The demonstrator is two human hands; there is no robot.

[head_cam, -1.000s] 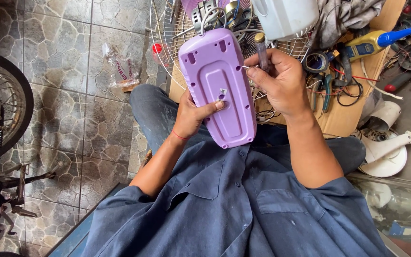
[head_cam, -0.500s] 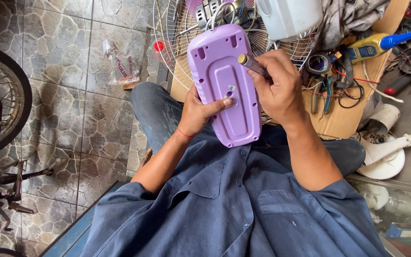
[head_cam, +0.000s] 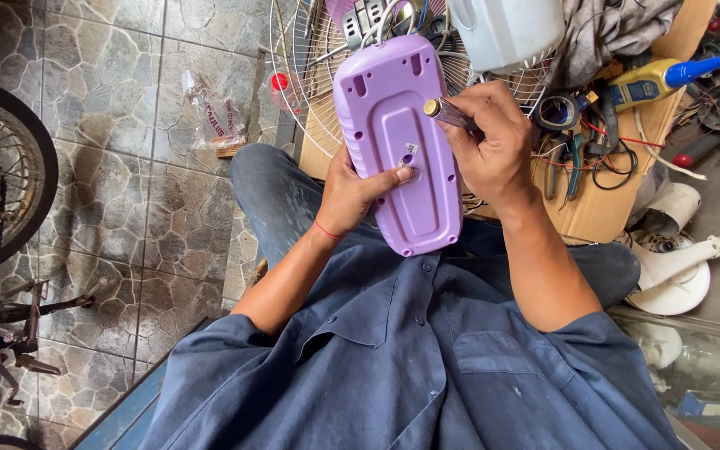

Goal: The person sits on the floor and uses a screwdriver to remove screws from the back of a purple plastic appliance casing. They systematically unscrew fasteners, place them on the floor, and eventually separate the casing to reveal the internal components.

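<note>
Purple fan base [head_cam: 397, 142] upside down over lap, gripped by left hand [head_cam: 360, 187], thumb on underside. Right hand [head_cam: 489, 142] clamped on screwdriver [head_cam: 452, 112]. Risk: tip slipping off screw, gouging plastic or thumb.

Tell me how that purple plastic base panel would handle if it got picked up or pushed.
The purple panel looks like a rigid moulded shell, so it would probably keep its shape rather than flop. The left hand props it from one side, which suggests it is light for its size. Its smooth, glossy, rounded surface may be a bit slippery, and standing on edge it would likely tip if released.
</note>
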